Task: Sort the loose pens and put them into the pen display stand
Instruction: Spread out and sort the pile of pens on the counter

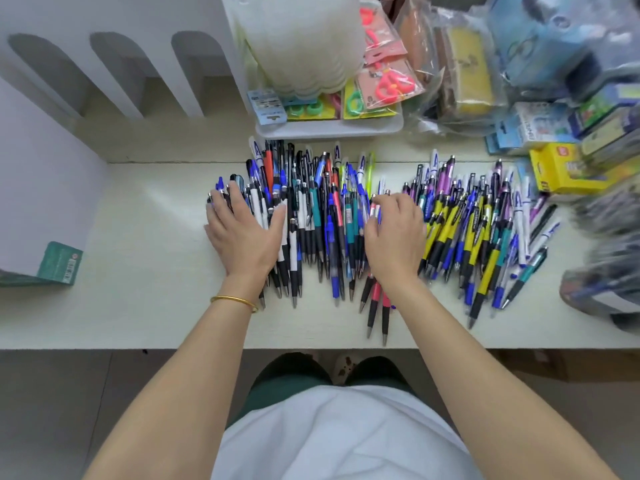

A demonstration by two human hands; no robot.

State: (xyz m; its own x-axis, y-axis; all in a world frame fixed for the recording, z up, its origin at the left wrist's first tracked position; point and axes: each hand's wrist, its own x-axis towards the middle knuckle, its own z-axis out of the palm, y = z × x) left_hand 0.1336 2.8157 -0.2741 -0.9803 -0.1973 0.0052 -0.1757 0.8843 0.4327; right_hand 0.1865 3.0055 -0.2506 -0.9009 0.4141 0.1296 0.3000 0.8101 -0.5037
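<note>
Surface: white table [138,306], viewed from above.
Left hand [242,233]: laid flat on the pens [313,216], fingers spread.
Heap: pens are piled mid-table, under and between both hands; a blue "A" is printed on several white barrels.
Right hand [394,237]: fingers curled, a few pens pinched.
Other print: unreadable.

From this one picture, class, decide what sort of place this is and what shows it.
Probably a stationery shop or its stockroom: heaps of loose pens on a white counter, carded scissors in a tray, and boxes of packaged goods stacked at the right.
</note>
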